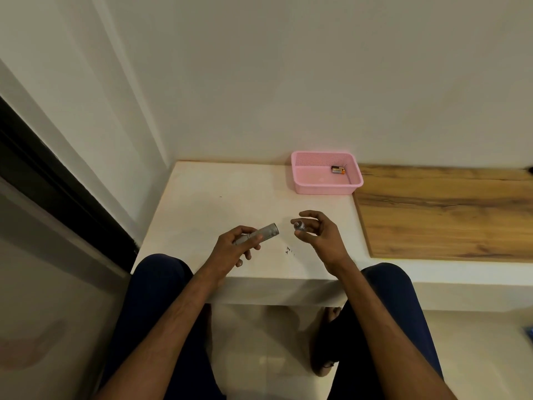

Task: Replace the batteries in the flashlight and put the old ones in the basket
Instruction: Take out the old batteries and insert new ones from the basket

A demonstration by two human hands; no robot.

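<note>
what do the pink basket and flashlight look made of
Pink basket: looks like moulded plastic, matt, one even colour, fine perforated mesh in the walls. Flashlight: probably metal, perhaps aluminium, silvery-grey with a dull sheen and texturing near one end; painted plastic can't be ruled out. Small piece pinched beside it: same silvery look.

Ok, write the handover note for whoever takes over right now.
Left hand grips the flashlight above the white table.
Right hand pinches a small grey cylinder; cap or battery, cannot tell.
Done: batteries lie in the pink basket.
Left: whether fresh cells are inside cannot be seen; check, then close the flashlight.
</note>
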